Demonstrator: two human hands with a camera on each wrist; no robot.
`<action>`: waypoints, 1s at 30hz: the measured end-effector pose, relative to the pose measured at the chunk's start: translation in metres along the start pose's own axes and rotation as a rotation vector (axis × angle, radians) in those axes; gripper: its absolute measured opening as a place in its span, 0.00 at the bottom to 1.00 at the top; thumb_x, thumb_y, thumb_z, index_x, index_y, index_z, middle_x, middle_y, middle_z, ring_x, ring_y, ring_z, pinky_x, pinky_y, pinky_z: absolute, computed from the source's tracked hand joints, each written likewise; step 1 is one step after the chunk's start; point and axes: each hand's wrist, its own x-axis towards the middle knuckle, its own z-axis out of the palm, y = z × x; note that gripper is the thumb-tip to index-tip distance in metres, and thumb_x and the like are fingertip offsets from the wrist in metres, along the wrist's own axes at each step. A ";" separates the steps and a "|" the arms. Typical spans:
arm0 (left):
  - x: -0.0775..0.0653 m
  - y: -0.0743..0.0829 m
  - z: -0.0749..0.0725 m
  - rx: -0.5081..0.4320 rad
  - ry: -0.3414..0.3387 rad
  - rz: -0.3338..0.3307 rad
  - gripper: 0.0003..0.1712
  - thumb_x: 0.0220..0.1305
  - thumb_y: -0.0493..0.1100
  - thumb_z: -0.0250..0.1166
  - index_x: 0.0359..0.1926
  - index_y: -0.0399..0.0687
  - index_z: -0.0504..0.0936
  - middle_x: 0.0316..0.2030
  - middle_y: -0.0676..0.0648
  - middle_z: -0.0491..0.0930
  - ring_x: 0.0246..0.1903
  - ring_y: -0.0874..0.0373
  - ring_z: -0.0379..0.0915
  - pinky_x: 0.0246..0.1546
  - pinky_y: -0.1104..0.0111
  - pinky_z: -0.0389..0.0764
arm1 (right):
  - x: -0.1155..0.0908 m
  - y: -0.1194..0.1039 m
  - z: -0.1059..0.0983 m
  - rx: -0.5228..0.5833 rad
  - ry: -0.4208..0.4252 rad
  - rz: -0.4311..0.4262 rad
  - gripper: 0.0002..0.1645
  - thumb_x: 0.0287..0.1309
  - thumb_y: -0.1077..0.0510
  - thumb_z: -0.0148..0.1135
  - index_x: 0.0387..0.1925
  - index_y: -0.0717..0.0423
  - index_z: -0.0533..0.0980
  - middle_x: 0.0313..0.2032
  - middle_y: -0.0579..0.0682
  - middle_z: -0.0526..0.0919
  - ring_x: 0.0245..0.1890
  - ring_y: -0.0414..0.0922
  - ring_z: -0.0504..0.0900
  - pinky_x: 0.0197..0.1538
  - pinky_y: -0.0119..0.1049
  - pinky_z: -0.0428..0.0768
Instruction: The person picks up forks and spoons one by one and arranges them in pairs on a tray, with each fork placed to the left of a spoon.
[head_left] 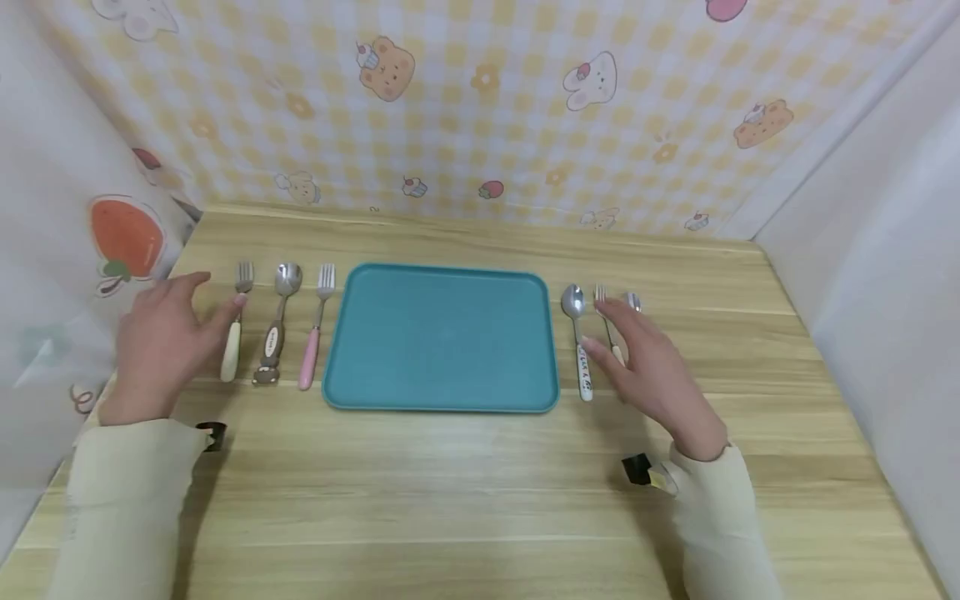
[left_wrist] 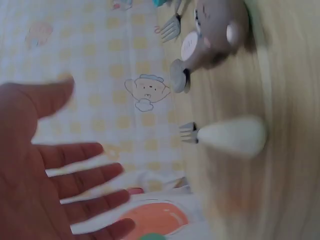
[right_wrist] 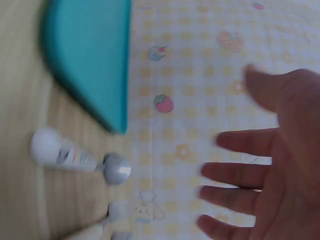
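My left hand (head_left: pixel 165 337), fingers spread, hovers by the white-handled fork (head_left: pixel 232 342) at the far left, its thumb overlapping the fork's neck in the head view. Beside that fork lie a spoon with a brown animal-shaped handle (head_left: pixel 272 337) and a pink-handled fork (head_left: pixel 311 354). On the other side, my right hand (head_left: pixel 656 375) is over the right-hand cutlery with its fingers apart, holding nothing. Under and near it are a spoon with a printed white handle (head_left: pixel 583 367), a pale-handled fork (head_left: pixel 609 325) and another spoon (head_left: pixel 634 302), mostly hidden by the hand.
A teal rectangular tray (head_left: pixel 442 337) lies between the two cutlery groups on the wooden table (head_left: pixel 450 500). Behind the table hangs a yellow checked cloth (head_left: pixel 465 108) with cartoon prints. White curtains (head_left: pixel 862 208) flank both sides.
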 end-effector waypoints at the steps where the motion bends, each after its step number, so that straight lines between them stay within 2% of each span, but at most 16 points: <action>1: 0.001 -0.001 0.003 -0.019 0.000 -0.036 0.40 0.61 0.62 0.49 0.57 0.29 0.62 0.51 0.27 0.64 0.48 0.29 0.57 0.39 0.40 0.58 | 0.002 -0.002 0.000 0.008 -0.026 0.025 0.35 0.58 0.37 0.48 0.61 0.52 0.62 0.58 0.52 0.66 0.58 0.52 0.63 0.54 0.52 0.63; 4: 0.001 -0.007 0.011 -0.044 -0.025 -0.132 0.40 0.61 0.62 0.47 0.53 0.27 0.65 0.44 0.27 0.67 0.40 0.31 0.62 0.32 0.45 0.63 | 0.009 -0.007 0.001 0.032 -0.119 0.077 0.32 0.58 0.37 0.46 0.54 0.55 0.69 0.45 0.51 0.77 0.45 0.48 0.75 0.46 0.45 0.71; 6: 0.000 -0.010 0.016 -0.030 -0.061 -0.179 0.39 0.61 0.63 0.46 0.51 0.27 0.65 0.40 0.28 0.68 0.37 0.33 0.65 0.27 0.48 0.65 | 0.013 -0.009 0.003 0.049 -0.177 0.102 0.29 0.59 0.38 0.46 0.50 0.55 0.71 0.36 0.50 0.79 0.33 0.45 0.77 0.37 0.42 0.74; 8: -0.002 -0.012 0.021 -0.016 -0.098 -0.214 0.38 0.62 0.62 0.46 0.48 0.27 0.65 0.37 0.29 0.69 0.33 0.36 0.67 0.22 0.53 0.65 | 0.016 -0.010 0.007 0.048 -0.220 0.117 0.25 0.60 0.39 0.46 0.45 0.53 0.73 0.25 0.48 0.77 0.22 0.42 0.74 0.28 0.39 0.72; 11: -0.005 -0.013 0.026 -0.007 -0.167 -0.235 0.34 0.62 0.61 0.47 0.43 0.29 0.65 0.30 0.33 0.71 0.26 0.41 0.68 0.17 0.58 0.65 | 0.018 -0.007 0.017 0.019 -0.245 0.128 0.21 0.60 0.40 0.47 0.36 0.51 0.74 0.14 0.46 0.70 0.13 0.41 0.66 0.21 0.36 0.67; 13: -0.005 -0.013 0.028 -0.012 -0.205 -0.231 0.31 0.62 0.61 0.48 0.39 0.31 0.65 0.26 0.36 0.71 0.23 0.45 0.67 0.15 0.61 0.64 | 0.019 -0.005 0.024 -0.007 -0.258 0.135 0.20 0.60 0.41 0.48 0.32 0.51 0.75 0.12 0.44 0.67 0.12 0.40 0.64 0.21 0.35 0.66; 16: -0.005 -0.013 0.029 -0.010 -0.265 -0.211 0.27 0.62 0.58 0.49 0.35 0.34 0.65 0.21 0.40 0.70 0.21 0.48 0.66 0.15 0.63 0.63 | 0.020 -0.004 0.033 -0.033 -0.295 0.146 0.20 0.60 0.43 0.49 0.30 0.54 0.76 0.13 0.44 0.70 0.14 0.40 0.66 0.21 0.34 0.67; 23: 0.000 -0.018 0.031 -0.012 -0.394 -0.128 0.20 0.64 0.51 0.44 0.33 0.35 0.64 0.21 0.41 0.69 0.21 0.49 0.66 0.16 0.65 0.64 | 0.020 -0.011 0.049 -0.129 -0.406 0.222 0.20 0.59 0.42 0.51 0.25 0.53 0.73 0.16 0.45 0.71 0.17 0.43 0.68 0.21 0.35 0.67; 26: 0.001 -0.022 0.032 -0.012 -0.415 -0.106 0.20 0.64 0.51 0.44 0.33 0.35 0.64 0.20 0.42 0.69 0.20 0.50 0.65 0.16 0.65 0.63 | 0.019 -0.011 0.053 -0.152 -0.426 0.242 0.19 0.59 0.43 0.51 0.23 0.52 0.71 0.16 0.46 0.69 0.17 0.43 0.68 0.20 0.35 0.66; 30: 0.001 -0.025 0.033 -0.023 -0.419 -0.111 0.20 0.64 0.51 0.45 0.33 0.34 0.64 0.19 0.43 0.68 0.19 0.52 0.65 0.16 0.66 0.63 | 0.018 -0.013 0.056 -0.168 -0.426 0.238 0.18 0.60 0.46 0.51 0.21 0.52 0.69 0.15 0.47 0.66 0.16 0.43 0.67 0.20 0.35 0.65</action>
